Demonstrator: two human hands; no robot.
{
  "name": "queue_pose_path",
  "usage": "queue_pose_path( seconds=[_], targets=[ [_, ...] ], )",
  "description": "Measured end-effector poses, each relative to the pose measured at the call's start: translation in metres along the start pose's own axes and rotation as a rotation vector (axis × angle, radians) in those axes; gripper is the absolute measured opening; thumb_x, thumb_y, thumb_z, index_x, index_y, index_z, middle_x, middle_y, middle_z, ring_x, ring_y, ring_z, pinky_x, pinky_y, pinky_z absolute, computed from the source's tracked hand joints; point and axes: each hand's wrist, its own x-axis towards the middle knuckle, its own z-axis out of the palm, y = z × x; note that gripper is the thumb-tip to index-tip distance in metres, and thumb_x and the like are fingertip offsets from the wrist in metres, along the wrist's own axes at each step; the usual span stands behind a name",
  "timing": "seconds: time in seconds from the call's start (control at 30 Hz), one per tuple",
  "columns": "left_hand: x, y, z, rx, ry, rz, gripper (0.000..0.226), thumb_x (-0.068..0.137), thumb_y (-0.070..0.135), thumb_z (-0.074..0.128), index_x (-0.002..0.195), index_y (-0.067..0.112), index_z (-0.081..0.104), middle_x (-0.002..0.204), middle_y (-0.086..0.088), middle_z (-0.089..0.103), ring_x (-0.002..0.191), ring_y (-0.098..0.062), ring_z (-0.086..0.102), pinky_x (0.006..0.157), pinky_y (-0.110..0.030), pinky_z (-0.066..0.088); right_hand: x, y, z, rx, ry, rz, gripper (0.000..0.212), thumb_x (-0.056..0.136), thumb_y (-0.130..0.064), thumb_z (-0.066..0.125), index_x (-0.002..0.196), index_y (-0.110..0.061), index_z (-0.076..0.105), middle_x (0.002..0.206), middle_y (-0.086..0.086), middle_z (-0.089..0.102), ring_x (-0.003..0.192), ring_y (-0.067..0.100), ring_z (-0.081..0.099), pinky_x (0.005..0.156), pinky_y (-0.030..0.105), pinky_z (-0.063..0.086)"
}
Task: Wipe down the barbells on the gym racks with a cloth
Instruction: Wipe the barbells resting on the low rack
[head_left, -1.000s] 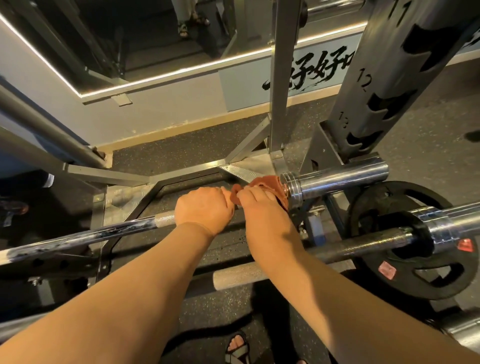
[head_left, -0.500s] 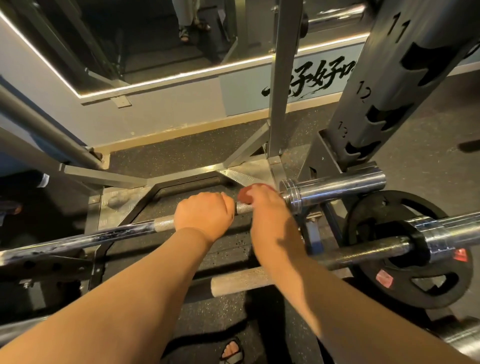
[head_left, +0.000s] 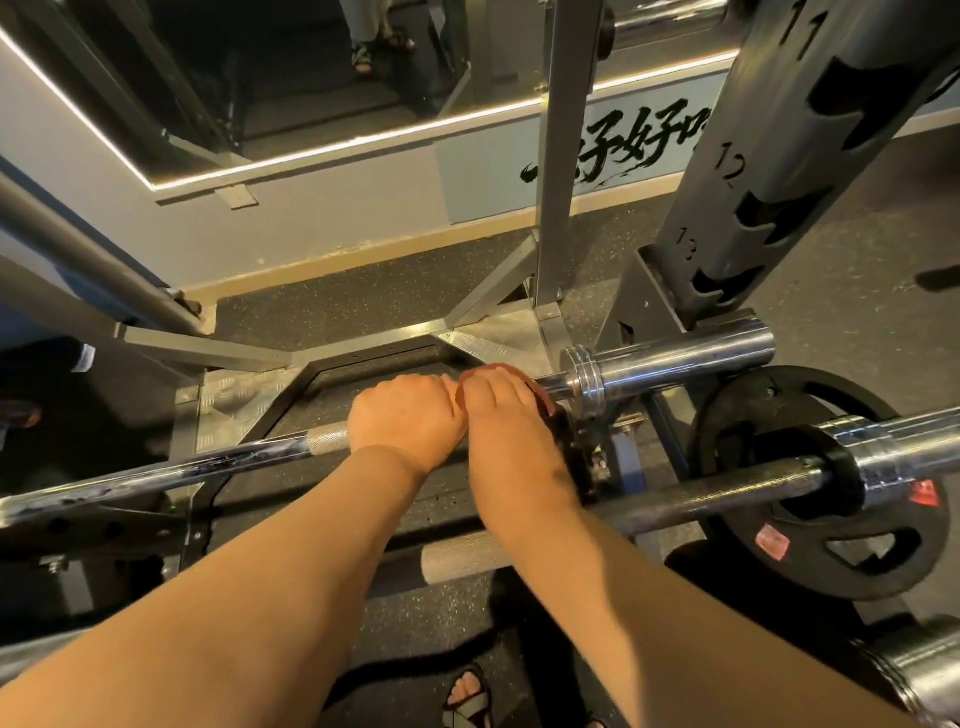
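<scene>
Seen from the head camera, a person leans over a gym rack with both bare forearms stretched forward. The left hand (head_left: 408, 415) is clenched round the knurled shaft of a barbell (head_left: 197, 465), fingers wrapped over the top of the bar. Touching it on the right, the right hand (head_left: 506, 421) grasps a red cloth (head_left: 532, 384), its fingers curled over the fabric and pressing it round the same shaft. Only a thin rim of the cloth shows past the knuckles. The cloth sits just beside the barbell's collar (head_left: 584, 371), at the right end of the rack, where the chrome sleeve (head_left: 680, 358) juts out past the dark upright (head_left: 779, 171) marked 11, 12 and 13.

Nearer the camera, a second barbell (head_left: 701, 493) runs roughly parallel and lower, passing under the right forearm. It carries a black weight plate (head_left: 810, 561) towards its right end.

A grey steel post (head_left: 558, 156) rises behind the hands from the rack's base frame. A mirror (head_left: 311, 78) lines the far wall above the speckled black floor (head_left: 363, 306). A sandalled foot (head_left: 467, 696) shows at the bottom edge.
</scene>
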Motion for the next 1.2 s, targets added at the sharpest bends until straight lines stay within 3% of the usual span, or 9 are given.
queue_pose_path(
  seconds=[0.1,0.27,0.43,0.53,0.63,0.8,0.9,1.0,1.2],
  targets=[
    [-0.001,0.000,0.001,-0.006,0.029,-0.006,0.052,0.103,0.041,0.024,0.067,0.020,0.055,0.066,0.004,0.053,0.059,-0.019,0.047,0.058,-0.032,0.031,-0.004,0.030,-0.015,0.066,-0.004,-0.011,0.055,0.101,-0.005,0.045,0.153,-0.019,0.032,0.161,0.001,0.027,0.143,0.012,0.026,0.116,0.024,0.023],
    [-0.003,0.002,-0.003,-0.030,0.026,-0.019,0.054,0.103,0.037,0.025,0.063,0.019,0.056,0.061,0.001,0.054,0.054,-0.016,0.047,0.058,-0.032,0.036,-0.014,0.030,-0.024,0.069,-0.030,0.035,0.054,0.100,-0.004,0.031,0.153,-0.013,0.035,0.161,0.005,0.030,0.148,0.018,0.024,0.117,0.019,0.017],
    [-0.005,0.003,-0.006,-0.037,-0.008,-0.034,0.053,0.103,0.037,0.026,0.066,0.019,0.059,0.063,0.001,0.058,0.059,-0.019,0.055,0.059,-0.031,0.040,-0.008,0.027,-0.075,0.236,-0.281,0.120,0.032,0.104,-0.010,0.048,0.135,-0.019,0.052,0.115,0.001,0.058,0.104,0.013,0.058,0.088,0.024,0.050],
    [-0.004,0.002,-0.008,-0.006,-0.021,-0.003,0.050,0.103,0.036,0.025,0.070,0.020,0.059,0.063,0.001,0.057,0.058,-0.018,0.054,0.056,-0.030,0.037,-0.011,0.050,-0.112,0.415,0.065,0.120,0.024,0.109,-0.014,0.042,0.126,-0.022,0.056,0.096,-0.013,0.056,0.080,-0.013,0.059,0.065,0.003,0.044],
    [-0.003,0.002,-0.009,0.030,-0.032,0.024,0.047,0.103,0.035,0.024,0.071,0.021,0.055,0.064,0.002,0.056,0.056,-0.016,0.051,0.051,-0.029,0.031,-0.017,0.079,-0.110,0.174,0.433,-0.049,0.028,0.107,-0.017,0.045,0.134,-0.012,0.053,0.105,-0.010,0.056,0.092,-0.012,0.058,0.081,0.005,0.046],
    [-0.004,0.004,-0.012,0.031,-0.043,0.026,0.043,0.104,0.032,0.026,0.072,0.022,0.054,0.066,0.002,0.056,0.060,-0.018,0.054,0.057,-0.032,0.041,-0.013,0.114,-0.042,-0.433,0.002,-0.221,0.023,0.098,-0.013,0.059,0.114,0.001,0.070,0.144,0.032,0.049,0.134,0.049,0.048,0.114,0.060,0.037],
    [-0.006,0.005,-0.013,0.043,-0.057,0.030,0.037,0.105,0.028,0.027,0.086,0.020,0.057,0.074,0.001,0.060,0.070,-0.023,0.060,0.067,-0.036,0.050,0.005,0.103,-0.041,-0.551,-0.042,-0.166,0.037,0.102,-0.025,0.053,0.134,-0.010,0.058,0.154,0.024,0.036,0.141,0.043,0.036,0.121,0.054,0.026],
    [-0.011,0.011,-0.016,0.015,-0.048,0.020,0.032,0.105,0.024,0.029,0.091,0.017,0.057,0.084,-0.002,0.066,0.076,-0.026,0.063,0.076,-0.041,0.055,0.023,0.095,-0.042,-0.468,0.024,-0.064,0.041,0.102,-0.031,0.042,0.140,-0.014,0.046,0.139,0.011,0.043,0.130,0.030,0.040,0.115,0.046,0.030],
    [0.004,0.085,-0.021,-0.074,-0.156,0.189,0.034,0.106,0.029,0.030,0.105,0.019,0.063,0.101,-0.002,0.067,0.086,-0.027,0.062,0.073,-0.038,0.044,0.021,0.096,-0.040,-0.352,0.055,-0.016,0.038,0.105,-0.029,0.045,0.141,-0.017,0.041,0.140,0.008,0.045,0.134,0.028,0.039,0.119,0.043,0.025]
  ],
)
